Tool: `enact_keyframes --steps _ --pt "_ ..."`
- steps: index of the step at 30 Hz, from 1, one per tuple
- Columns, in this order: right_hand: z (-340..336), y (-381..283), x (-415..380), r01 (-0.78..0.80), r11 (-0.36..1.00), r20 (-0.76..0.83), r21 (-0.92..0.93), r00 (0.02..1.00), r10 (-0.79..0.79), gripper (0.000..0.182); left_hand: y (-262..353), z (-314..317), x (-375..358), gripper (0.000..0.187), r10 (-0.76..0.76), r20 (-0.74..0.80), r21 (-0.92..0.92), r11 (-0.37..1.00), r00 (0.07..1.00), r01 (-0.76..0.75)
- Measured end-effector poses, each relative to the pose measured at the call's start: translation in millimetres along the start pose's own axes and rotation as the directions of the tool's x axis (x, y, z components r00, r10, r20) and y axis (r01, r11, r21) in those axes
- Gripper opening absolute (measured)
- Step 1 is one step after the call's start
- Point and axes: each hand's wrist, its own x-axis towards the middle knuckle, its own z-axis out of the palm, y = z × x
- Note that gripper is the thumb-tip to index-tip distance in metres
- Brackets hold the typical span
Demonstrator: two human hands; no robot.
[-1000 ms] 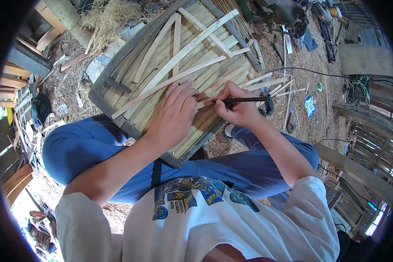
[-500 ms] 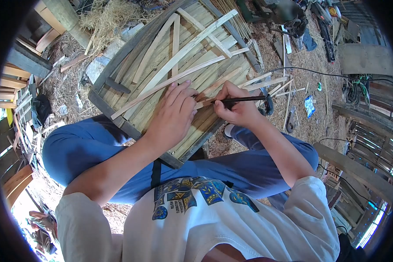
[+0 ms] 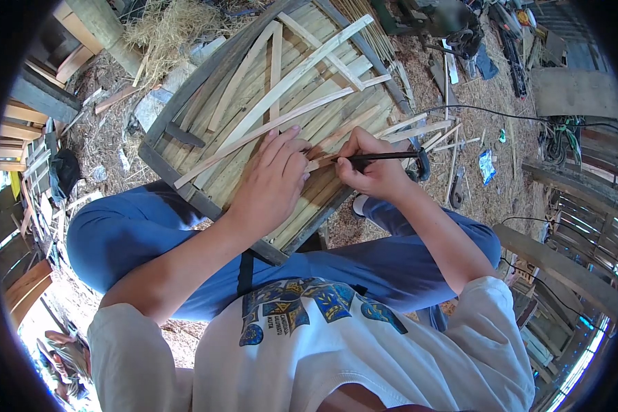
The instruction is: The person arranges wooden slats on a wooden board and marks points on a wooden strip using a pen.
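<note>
My left hand (image 3: pixel 271 175) lies over the wooden panel with its fingers stretched out, their tips by a long thin wood strip (image 3: pixel 281 123). The end of a short wood piece (image 3: pixel 317 165) shows beside this hand; its other end is hidden. My right hand (image 3: pixel 372 168) is closed around a slim black pencil (image 3: pixel 384 156), held nearly level, with its point down at the short piece. Beneath both hands is the large framed panel of boards (image 3: pixel 295 230), resting over my crossed legs. Several pale strips lie across it, including a wider curved slat (image 3: pixel 292 75).
Loose strips (image 3: pixel 436 130) stick out past the panel's right edge, near a dark clamp-like tool (image 3: pixel 422 165). A black cable (image 3: pixel 501 118) crosses the straw-covered ground. On the right lie a blue wrapper (image 3: pixel 487 167) and a hand tool (image 3: pixel 456 189). A straw heap (image 3: pixel 168 31) sits at upper left.
The pencil and my right fingertips have shifted very slightly to the right. My left hand and the strips look unmoved.
</note>
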Motion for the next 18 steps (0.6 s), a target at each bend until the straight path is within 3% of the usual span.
enact_keyframes --steps 13,16,18 --pt "-2.2 -2.6 0.5 0.017 0.998 0.006 -0.055 1.000 -0.017 0.022 -1.5 1.6 -0.7 0.023 0.004 -0.011 0.000 1.000 1.000 -0.004" --pt "-1.0 -4.4 0.9 0.014 1.000 0.008 0.006 1.000 -0.014 0.022 -1.0 1.8 -0.9 0.023 0.004 -0.012 0.010 1.000 1.000 -0.004" --pt "-3.0 -4.4 0.3 0.021 0.998 0.004 -0.062 1.000 -0.021 0.022 -1.2 1.0 -0.5 0.023 0.006 -0.007 0.002 1.000 1.000 -0.006"
